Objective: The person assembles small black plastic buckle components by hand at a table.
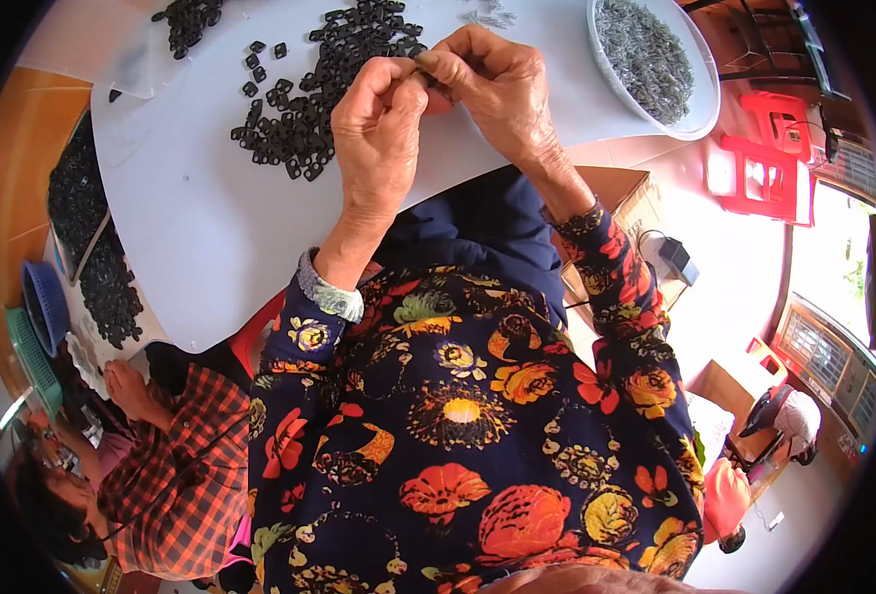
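Observation:
Over the far part of the white table (185, 218), my left hand (378, 124) and my right hand (502, 94) meet fingertip to fingertip. Both are closed in a pinch. Whatever small thing lies between the fingertips is mostly covered by the fingers, and I cannot make out its kind. Just left of and beyond my left hand spreads a heap of small black plastic pieces (284, 134) with holes in them. Beyond my right hand lie a few small clear pieces (492, 17). A round white tray (707, 104) to the right holds many small clear or grey pieces (646, 59).
Another black heap (188, 22) sits at the far left. Beside the table are more black pieces (111, 287), a blue basket (44, 307) and a person in a checked shirt (195, 426). Red stools (770, 178) and a cardboard box (611, 188) stand to the right.

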{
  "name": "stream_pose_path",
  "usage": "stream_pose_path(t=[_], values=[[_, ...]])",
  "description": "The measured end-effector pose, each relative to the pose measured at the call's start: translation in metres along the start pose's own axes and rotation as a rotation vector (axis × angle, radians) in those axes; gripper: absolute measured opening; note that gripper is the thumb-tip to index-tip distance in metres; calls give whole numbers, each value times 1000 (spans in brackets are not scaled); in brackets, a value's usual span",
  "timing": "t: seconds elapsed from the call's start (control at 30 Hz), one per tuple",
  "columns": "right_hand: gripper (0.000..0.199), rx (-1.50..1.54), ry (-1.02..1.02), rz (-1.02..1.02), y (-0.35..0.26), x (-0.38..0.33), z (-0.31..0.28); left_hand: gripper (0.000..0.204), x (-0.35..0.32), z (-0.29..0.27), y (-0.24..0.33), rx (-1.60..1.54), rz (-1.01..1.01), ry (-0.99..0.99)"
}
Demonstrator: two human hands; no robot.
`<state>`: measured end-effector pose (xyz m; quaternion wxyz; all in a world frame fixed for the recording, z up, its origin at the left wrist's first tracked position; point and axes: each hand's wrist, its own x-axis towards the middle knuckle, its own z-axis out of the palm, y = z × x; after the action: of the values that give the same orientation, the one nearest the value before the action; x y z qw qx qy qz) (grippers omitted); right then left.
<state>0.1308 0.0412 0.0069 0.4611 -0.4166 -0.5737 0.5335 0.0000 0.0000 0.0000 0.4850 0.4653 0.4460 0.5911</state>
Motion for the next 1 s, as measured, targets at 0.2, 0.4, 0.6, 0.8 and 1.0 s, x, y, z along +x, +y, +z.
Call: stream_pose_path(t=[0.2, 0.4, 0.6, 0.8, 1.0], values=[[21, 11, -155, -40, -1, 20, -25, 9, 13, 5, -7, -98, 8, -4], [20, -65, -222, -72, -4, 22, -22, 8, 13, 4, -8, -179, 32, -37], [19, -86, -9, -77, -1, 12, -6, 7, 12, 5, -3, -97, 25, -5], [17, 173, -14, 21, 2, 3, -8, 9, 14, 7, -6, -144, 52, -10], [12, 329, -42, -53, 11, 2, -2, 14, 11, 4, -6, -123, 61, 11]])
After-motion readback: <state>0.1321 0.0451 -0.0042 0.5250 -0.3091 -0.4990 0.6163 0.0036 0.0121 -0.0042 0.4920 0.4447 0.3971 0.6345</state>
